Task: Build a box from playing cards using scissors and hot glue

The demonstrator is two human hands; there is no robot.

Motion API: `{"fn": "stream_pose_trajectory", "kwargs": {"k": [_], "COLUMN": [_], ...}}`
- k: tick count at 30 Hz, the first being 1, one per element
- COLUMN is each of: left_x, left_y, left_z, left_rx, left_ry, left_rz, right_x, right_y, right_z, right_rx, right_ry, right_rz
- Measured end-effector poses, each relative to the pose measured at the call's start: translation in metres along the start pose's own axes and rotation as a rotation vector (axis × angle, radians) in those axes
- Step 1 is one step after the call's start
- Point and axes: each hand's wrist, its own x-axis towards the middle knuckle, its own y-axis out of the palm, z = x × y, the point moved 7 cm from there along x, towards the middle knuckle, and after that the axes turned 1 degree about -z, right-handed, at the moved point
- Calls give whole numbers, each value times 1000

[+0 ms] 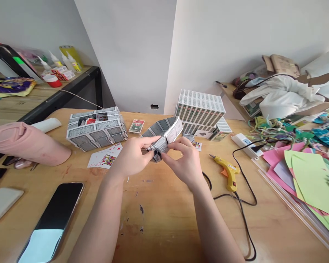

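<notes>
A looped strip of folded grey-patterned playing cards (173, 130) is held up over the middle of the table. My left hand (133, 155) pinches its near left end between thumb and fingers. Closed on the same strip from the right is my right hand (185, 159), its thumb close to the left thumb. The fingertips hide part of the near fold. Behind the left hand lie loose playing cards (105, 156), some face up. A box built of folded playing cards (97, 128) stands farther left, with cards inside it. A red and green card pack (136, 126) lies between box and strip.
Stacked card packs (199, 109) stand at the back right. A yellow glue gun (227, 171) lies right, its cord running to a power strip (246, 144). Coloured paper (312, 179) covers the right edge. A phone (53, 219) and pink rolled pouch (30, 142) are left.
</notes>
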Motion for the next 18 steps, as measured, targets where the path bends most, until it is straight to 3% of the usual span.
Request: {"fn": "stream_pose_trajectory", "kwargs": {"k": [12, 18], "left_x": [-1, -6], "left_y": [9, 15], "left_z": [-9, -11], "left_rx": [96, 307], "left_ry": [86, 70], "left_rz": [60, 51], "right_x": [-1, -2], "right_y": [1, 2], "right_z": [-2, -8], "right_rx": [-38, -80], "right_ry": [32, 149], "right_rz": [61, 138]}}
